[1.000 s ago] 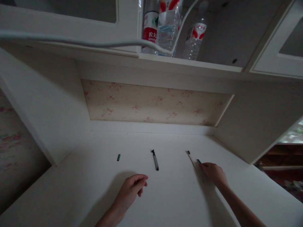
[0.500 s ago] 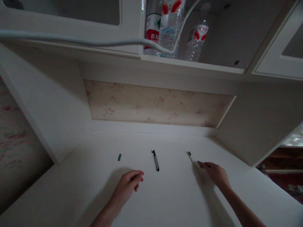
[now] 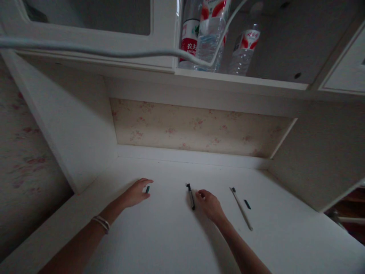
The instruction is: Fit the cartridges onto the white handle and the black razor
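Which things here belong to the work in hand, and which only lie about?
In hand: left hand at the green cap; right hand beside the black pen.
Lying about: white pen, dark cap beside it, bottles on the shelf, cable.

Two bare forearms reach forward from the lower edge; the left hand (image 3: 135,193) lies palm down, fingers stretched ahead and slightly spread; the right hand (image 3: 210,204) sits knuckles up, fingers curled under, their grip unclear.

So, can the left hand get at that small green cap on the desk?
Probably yes: the left hand has its fingertips right beside the green cap, with nothing lying between them.
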The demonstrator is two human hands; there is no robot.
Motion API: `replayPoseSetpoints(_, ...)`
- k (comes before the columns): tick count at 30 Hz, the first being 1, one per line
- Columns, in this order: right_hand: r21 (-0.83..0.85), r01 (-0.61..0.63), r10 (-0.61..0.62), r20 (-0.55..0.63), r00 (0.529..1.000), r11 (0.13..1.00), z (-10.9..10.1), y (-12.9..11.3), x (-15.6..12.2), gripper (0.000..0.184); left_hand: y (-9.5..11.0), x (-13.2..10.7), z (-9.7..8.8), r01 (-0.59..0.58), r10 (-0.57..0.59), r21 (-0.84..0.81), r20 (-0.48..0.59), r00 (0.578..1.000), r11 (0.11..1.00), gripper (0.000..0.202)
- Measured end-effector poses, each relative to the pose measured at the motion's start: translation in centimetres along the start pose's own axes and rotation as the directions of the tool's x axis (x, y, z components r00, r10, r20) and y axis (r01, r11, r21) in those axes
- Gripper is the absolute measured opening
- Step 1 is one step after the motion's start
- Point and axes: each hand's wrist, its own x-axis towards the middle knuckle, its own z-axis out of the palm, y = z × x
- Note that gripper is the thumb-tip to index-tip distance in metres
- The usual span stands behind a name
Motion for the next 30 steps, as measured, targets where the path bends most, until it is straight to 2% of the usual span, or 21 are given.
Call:
replayPoseSetpoints(5, -0.076, -0.044, 0.043, -0.015, 0.999, 0.996, 3.0, -2.5, 1.7, 0.038, -1.7, 0.4, 0.4, 0.024, -0.026, 0.051, 0.040, 0.999, 0.998, 0.054)
replayPoseSetpoints(11, -0.066, -0.091, 0.090, -0.012, 0.996, 0.994, 4.4, -3.2, 2.2, 0.030, -2.5, 1.7, 1.4, 0.062, -0.066, 0.099, 0.038, 0.997, 0.993, 0.043)
replayPoseSetpoints(15, 0.079, -0.101, 0.102, -0.013, 0.995, 0.992, 4.2, -2.6, 2.0, 0.028, -2.7, 1.6, 1.2, 0.073, -0.077, 0.114, 0.031, 0.997, 0.991, 0.041)
replayPoseSetpoints(19, 0.341, -0.097, 0.101, 0.006, 0.995, 0.935, 4.0, -2.6, 1.4, 0.030, -2.5, 1.1, 0.8, 0.062, -0.063, 0.115, 0.009, 0.998, 0.991, 0.044)
replayPoseSetpoints(23, 0.615, -0.119, 0.076, 0.095, 0.993, 0.780, 4.0, -3.9, -0.6, 0.044, -2.5, 1.1, 0.8, 0.066, -0.067, 0.108, 0.006, 0.998, 0.992, 0.039)
replayPoseSetpoints(25, 0.730, -0.120, 0.038, 0.128, 0.991, 0.673, 4.0, -4.9, -1.9, 0.045, -2.7, 1.4, 0.9, 0.085, -0.085, 0.098, -0.005, 0.996, 0.991, 0.035)
replayPoseSetpoints(28, 0.902, -0.181, -0.007, 0.200, 0.980, 0.391, 3.7, -6.1, -3.5, 0.038, -2.9, 1.7, 0.8, 0.111, -0.110, 0.054, -0.036, 0.993, 0.992, 0.035)
replayPoseSetpoints(30, 0.948, -0.246, -0.021, 0.256, 0.966, 0.203, 3.5, -6.7, -4.1, 0.037, -2.8, 1.7, 0.7, 0.126, -0.126, -0.001, -0.055, 0.990, 0.992, 0.034)
